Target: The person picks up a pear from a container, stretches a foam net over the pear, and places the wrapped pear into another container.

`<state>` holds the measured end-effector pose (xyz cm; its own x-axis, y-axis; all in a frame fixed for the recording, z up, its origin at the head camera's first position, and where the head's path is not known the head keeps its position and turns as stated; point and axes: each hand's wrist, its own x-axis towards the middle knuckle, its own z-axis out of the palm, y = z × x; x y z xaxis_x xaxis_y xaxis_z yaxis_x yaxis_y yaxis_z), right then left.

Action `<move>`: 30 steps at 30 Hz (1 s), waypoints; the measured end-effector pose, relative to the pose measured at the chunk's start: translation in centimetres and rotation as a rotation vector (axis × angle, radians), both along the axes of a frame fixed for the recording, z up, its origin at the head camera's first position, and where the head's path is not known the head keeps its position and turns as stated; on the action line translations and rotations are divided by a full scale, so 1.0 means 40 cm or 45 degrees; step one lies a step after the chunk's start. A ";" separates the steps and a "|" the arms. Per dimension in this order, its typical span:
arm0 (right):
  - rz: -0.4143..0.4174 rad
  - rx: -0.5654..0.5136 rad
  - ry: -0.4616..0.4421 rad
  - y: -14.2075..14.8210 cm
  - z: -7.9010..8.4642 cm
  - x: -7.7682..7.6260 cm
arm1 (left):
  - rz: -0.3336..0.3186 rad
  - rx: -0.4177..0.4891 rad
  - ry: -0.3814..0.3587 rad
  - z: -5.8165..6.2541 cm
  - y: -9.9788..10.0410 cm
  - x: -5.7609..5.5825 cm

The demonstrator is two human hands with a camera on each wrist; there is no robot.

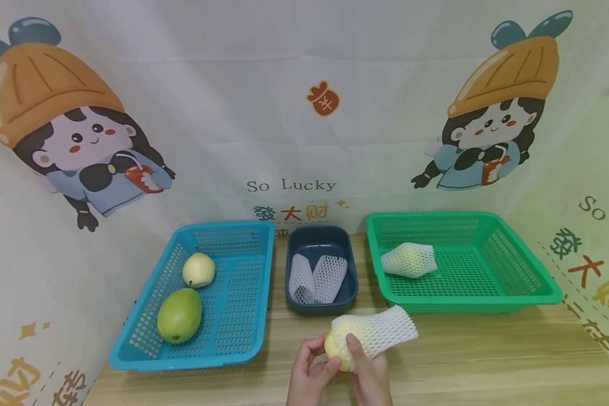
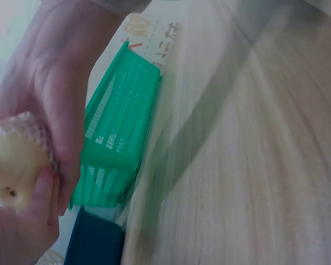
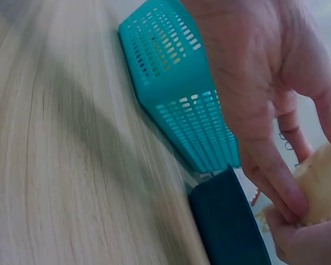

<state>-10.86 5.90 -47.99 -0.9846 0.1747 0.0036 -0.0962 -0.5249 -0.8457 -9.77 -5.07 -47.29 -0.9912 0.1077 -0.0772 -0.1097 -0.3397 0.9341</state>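
Near the table's front edge, both hands hold a pale yellow pear [image 1: 332, 345] partly covered by a white foam net sleeve [image 1: 393, 332]. My left hand [image 1: 308, 369] grips the pear's bare end with thumb and fingers. The right hand [image 1: 371, 372] holds it through the net, thumb on top, and the sleeve's loose end sticks out to the right. In the left wrist view, the pear [image 2: 14, 165] shows a small brown dimple on its uncovered end. From the right wrist view, left fingertips press against the pear [image 3: 323, 179].
A blue basket [image 1: 235, 313] at left holds a pale pear [image 1: 199, 269] and a large green fruit [image 1: 180, 316]. Two foam net sleeves [image 1: 330, 277] lie in a dark blue bin [image 1: 321, 309]. At right, a green basket [image 1: 467, 304] contains a net-wrapped fruit [image 1: 410, 260].
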 end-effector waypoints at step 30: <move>0.243 0.608 0.154 0.121 0.054 0.013 | -0.657 0.746 -0.244 0.002 -0.048 -0.044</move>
